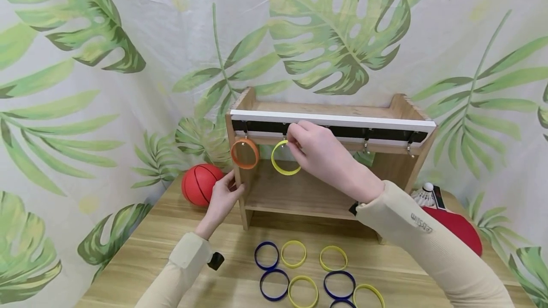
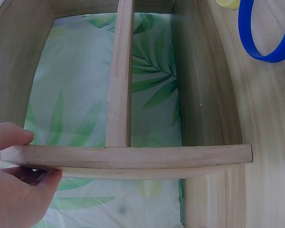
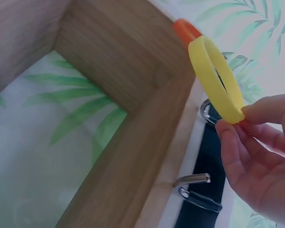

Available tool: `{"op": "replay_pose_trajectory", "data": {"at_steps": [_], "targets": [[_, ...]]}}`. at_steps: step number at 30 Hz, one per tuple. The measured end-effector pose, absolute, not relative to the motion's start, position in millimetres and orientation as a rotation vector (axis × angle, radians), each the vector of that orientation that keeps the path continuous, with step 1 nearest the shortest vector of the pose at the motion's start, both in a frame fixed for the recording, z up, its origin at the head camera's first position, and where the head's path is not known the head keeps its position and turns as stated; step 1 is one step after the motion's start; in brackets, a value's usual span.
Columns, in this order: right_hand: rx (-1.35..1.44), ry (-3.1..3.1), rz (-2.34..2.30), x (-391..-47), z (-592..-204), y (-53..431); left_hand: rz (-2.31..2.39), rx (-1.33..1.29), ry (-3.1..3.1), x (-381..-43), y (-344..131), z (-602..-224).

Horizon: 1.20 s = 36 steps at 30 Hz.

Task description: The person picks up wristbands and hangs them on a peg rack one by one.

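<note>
My right hand pinches a yellow silicone wristband between thumb and fingers, in front of the hook rail. In the right wrist view the wristband stands close to a metal hook; whether it touches is unclear. An orange wristband hangs from the leftmost hook. My left hand holds the left side of the wooden shelf. The left wrist view shows that hand with its thumb and fingers on either side of the panel edge.
Several blue wristbands and yellow wristbands lie on the table before the shelf. A red basketball sits left of it. To the right are a shuttlecock and a red paddle. More hooks line the rail.
</note>
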State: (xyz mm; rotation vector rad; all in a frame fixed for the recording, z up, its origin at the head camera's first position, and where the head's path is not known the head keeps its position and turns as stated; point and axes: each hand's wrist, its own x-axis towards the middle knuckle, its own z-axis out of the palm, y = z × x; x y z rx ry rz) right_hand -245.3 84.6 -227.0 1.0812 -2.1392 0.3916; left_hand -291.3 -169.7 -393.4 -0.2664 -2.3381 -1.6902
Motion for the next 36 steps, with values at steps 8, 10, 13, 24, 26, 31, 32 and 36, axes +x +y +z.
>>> {"op": "replay_pose_trajectory", "data": {"at_steps": [8,10,13,24,26,31,32,36], "targets": [[1.061,-2.135,0.282,-255.3,-233.6,79.9,-1.652,-0.298,-2.331,-300.9,-174.0,-406.5],[1.06,-2.139,0.276,-256.7,-235.6,79.8,-1.655,-0.301,-2.332,-301.3,-174.4,-406.0],[1.061,-2.133,0.274,-256.9,-237.6,80.1,-1.651,-0.297,-2.35,-294.5,-171.9,-397.1],[1.057,-2.132,0.304,-216.6,-255.4,110.6,-1.678,-0.304,-2.324,-302.5,-172.6,-403.9],[1.055,-2.152,0.31,-209.2,-272.2,122.6,-1.677,-0.298,-2.333,-301.5,-170.8,-400.8],[1.035,-2.257,0.36,-198.9,-336.7,155.3,-1.672,-0.26,-2.364,-289.5,-167.1,-387.0],[1.027,-2.3,0.381,-196.7,-351.0,162.6,-1.668,-0.255,-2.37,-286.9,-166.7,-384.5],[0.961,-2.513,0.474,-186.0,-403.3,193.7,-1.662,-0.243,-2.384,-284.0,-166.2,-383.9]]}}
